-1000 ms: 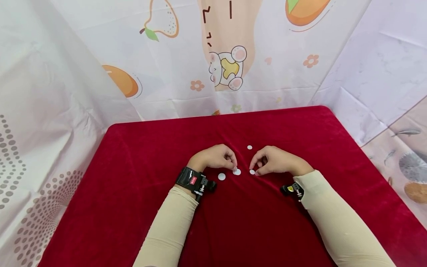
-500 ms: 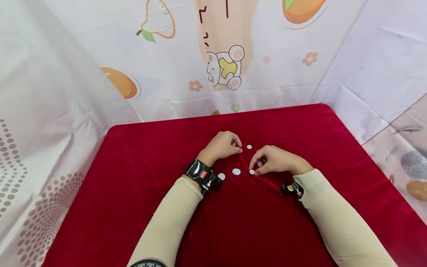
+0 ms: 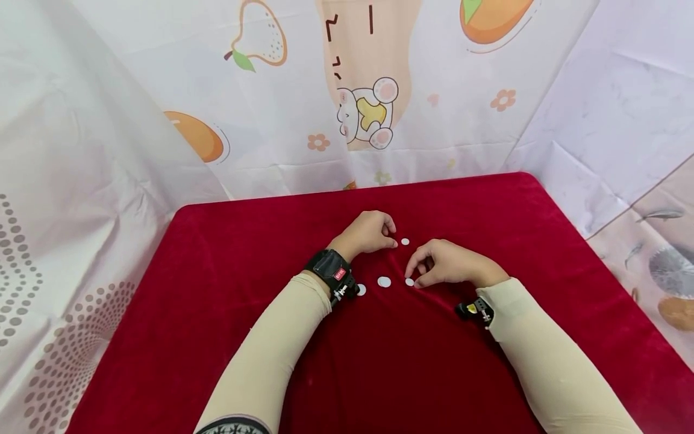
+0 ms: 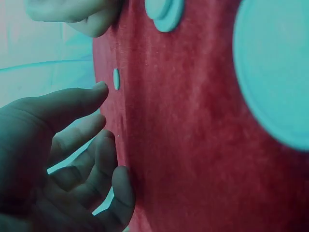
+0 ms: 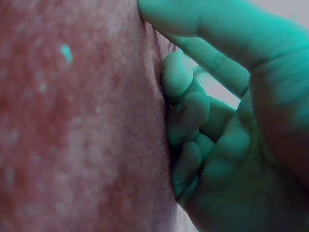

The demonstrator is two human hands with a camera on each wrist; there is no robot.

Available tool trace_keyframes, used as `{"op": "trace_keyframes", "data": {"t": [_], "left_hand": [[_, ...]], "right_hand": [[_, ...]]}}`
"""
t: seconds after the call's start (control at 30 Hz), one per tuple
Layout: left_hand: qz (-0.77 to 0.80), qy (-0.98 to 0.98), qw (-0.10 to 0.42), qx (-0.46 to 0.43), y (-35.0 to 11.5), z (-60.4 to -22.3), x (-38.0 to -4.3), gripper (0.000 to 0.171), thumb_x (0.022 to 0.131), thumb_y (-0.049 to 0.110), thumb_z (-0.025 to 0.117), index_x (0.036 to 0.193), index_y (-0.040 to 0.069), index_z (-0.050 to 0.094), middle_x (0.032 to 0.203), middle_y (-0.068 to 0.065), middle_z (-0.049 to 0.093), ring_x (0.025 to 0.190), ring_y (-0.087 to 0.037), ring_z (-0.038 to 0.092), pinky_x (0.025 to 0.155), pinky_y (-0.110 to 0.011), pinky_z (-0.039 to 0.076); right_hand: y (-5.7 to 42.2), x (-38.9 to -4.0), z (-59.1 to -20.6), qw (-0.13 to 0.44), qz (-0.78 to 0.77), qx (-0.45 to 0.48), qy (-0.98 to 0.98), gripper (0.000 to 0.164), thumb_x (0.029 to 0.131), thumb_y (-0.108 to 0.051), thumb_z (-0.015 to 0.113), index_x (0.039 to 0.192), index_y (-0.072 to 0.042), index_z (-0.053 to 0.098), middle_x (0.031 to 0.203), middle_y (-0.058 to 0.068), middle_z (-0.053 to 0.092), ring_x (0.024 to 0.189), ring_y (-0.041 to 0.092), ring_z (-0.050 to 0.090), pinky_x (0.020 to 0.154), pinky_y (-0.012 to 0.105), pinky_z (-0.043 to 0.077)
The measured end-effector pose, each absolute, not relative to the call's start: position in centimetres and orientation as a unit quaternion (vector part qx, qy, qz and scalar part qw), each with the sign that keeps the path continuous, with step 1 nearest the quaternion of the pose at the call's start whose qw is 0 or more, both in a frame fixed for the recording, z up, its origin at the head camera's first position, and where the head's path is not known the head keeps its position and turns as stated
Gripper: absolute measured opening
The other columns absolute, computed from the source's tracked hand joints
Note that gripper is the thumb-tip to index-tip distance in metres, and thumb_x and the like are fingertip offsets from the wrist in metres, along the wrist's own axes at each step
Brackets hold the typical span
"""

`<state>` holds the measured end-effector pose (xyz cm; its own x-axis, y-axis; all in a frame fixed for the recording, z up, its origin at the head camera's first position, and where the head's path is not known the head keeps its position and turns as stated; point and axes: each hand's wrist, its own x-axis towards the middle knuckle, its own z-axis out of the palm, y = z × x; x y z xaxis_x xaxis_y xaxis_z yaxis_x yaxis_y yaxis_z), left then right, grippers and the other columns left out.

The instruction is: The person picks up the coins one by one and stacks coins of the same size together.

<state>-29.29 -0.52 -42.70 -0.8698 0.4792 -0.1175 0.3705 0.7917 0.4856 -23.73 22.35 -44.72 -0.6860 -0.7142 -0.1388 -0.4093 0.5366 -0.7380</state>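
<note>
Several flat white discs lie on the red cloth. My left hand hovers just left of the farthest small disc, thumb and fingers apart. In the left wrist view that small disc stands clear of the left fingertips, and nothing is between them. My right hand has its thumb and index fingertips at the edges of another small disc, resting on the cloth. That disc is hidden in the right wrist view. Between the hands, one disc overlaps another in a small stack.
A larger disc lies partly behind the left wrist camera. Red cloth covers the table. A printed white curtain hangs along the back and sides.
My left hand has left the overlapping discs and moved away from me and to the right, toward the farthest small disc. The right hand keeps its place.
</note>
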Motion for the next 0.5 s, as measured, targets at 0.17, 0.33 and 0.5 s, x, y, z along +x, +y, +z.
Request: {"op": "trace_keyframes", "data": {"t": [0.17, 0.33, 0.5], "left_hand": [[0.268, 0.928, 0.112, 0.232, 0.1, -43.6, -29.6, 0.023, 0.091, 0.024, 0.081, 0.111, 0.015, 0.075, 0.096, 0.0, 0.067, 0.091, -0.015, 0.061, 0.08, -0.027, 0.052], [0.282, 0.927, 0.113, 0.221, 0.5, -44.3, -29.7, 0.031, 0.09, 0.026, 0.082, 0.118, 0.015, 0.073, 0.095, 0.0, 0.066, 0.087, -0.015, 0.061, 0.075, -0.026, 0.051], [0.265, 0.933, 0.109, 0.216, 1.0, -44.4, -29.7, 0.036, 0.09, 0.028, 0.082, 0.122, 0.016, 0.072, 0.096, 0.001, 0.068, 0.088, -0.015, 0.06, 0.076, -0.028, 0.052]], "right_hand": [[22.4, -23.6, -44.9, 0.223, -0.357, -0.328, 0.845, 0.02, 0.082, -0.015, 0.087, 0.096, -0.029, 0.081, 0.073, -0.004, 0.065, 0.068, 0.012, 0.058, 0.061, 0.023, 0.048], [22.4, -23.7, -45.1, 0.223, -0.359, -0.33, 0.844, 0.02, 0.082, -0.016, 0.087, 0.096, -0.029, 0.081, 0.073, -0.003, 0.064, 0.068, 0.012, 0.058, 0.06, 0.023, 0.048], [22.4, -23.8, -44.9, 0.219, -0.354, -0.33, 0.847, 0.021, 0.082, -0.017, 0.087, 0.096, -0.031, 0.081, 0.073, -0.004, 0.064, 0.067, 0.012, 0.057, 0.06, 0.023, 0.048]]}}
